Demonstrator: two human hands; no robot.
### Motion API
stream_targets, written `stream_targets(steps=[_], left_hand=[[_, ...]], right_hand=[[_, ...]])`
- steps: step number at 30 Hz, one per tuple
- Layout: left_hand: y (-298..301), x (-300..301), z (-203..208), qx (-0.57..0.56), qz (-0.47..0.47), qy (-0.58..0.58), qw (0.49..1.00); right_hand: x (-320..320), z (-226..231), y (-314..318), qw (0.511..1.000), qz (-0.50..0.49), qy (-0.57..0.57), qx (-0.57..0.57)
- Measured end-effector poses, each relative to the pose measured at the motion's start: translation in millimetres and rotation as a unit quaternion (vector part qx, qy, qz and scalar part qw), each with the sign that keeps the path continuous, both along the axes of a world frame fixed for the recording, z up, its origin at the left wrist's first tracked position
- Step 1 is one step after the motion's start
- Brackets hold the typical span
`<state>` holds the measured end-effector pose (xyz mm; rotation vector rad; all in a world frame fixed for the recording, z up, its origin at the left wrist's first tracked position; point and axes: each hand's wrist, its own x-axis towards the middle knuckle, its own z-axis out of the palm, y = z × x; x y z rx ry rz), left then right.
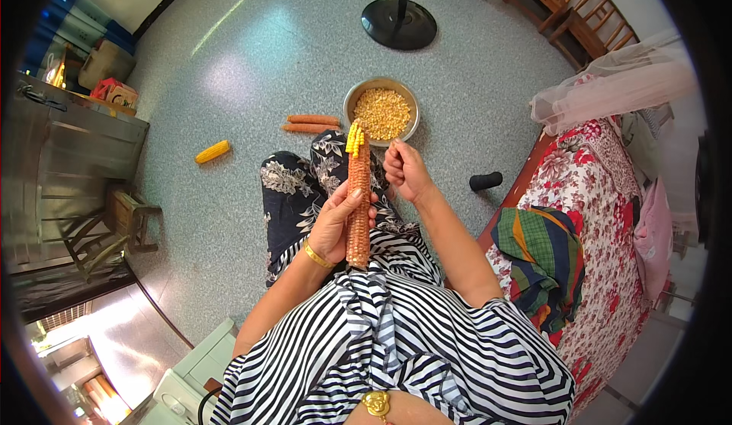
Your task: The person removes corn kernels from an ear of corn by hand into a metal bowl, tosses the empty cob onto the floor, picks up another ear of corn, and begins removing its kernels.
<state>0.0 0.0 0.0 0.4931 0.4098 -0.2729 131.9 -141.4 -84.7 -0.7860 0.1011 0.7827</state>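
My left hand (340, 215) is wrapped round a long corn cob (358, 219), held upright over my lap. Most of the cob is stripped to its reddish core; a small patch of yellow kernels (355, 138) remains at its far end. Just right of that end, my right hand (406, 170) is curled closed, apart from the cob. Whatever its fingers may hold is hidden. Beyond both hands a metal bowl (348, 105) stands on the floor with loose yellow kernels (383, 114) in it. Two bare cobs (313, 124) lie side by side left of the bowl.
A full yellow corn cob (213, 151) lies on the floor to the left. Farther off stands a round black base (399, 25) with a pole. On the right are a black cylinder (486, 181) and a bed with a floral cover (579, 173). Wooden chairs (568, 9) line the back right.
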Motion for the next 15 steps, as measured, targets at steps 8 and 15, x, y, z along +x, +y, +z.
stream_targets(steps=[8, 15], left_hand=[[-4, 2, 0, 0.002, 0.002, -0.012, 1.000], [4, -4, 1, 0.005, 0.013, -0.018, 1.000]], right_hand=[[142, -25, -9, 0.947, 0.094, -0.096, -0.291], [182, -2, 11, 0.942, 0.059, -0.004, -0.329]])
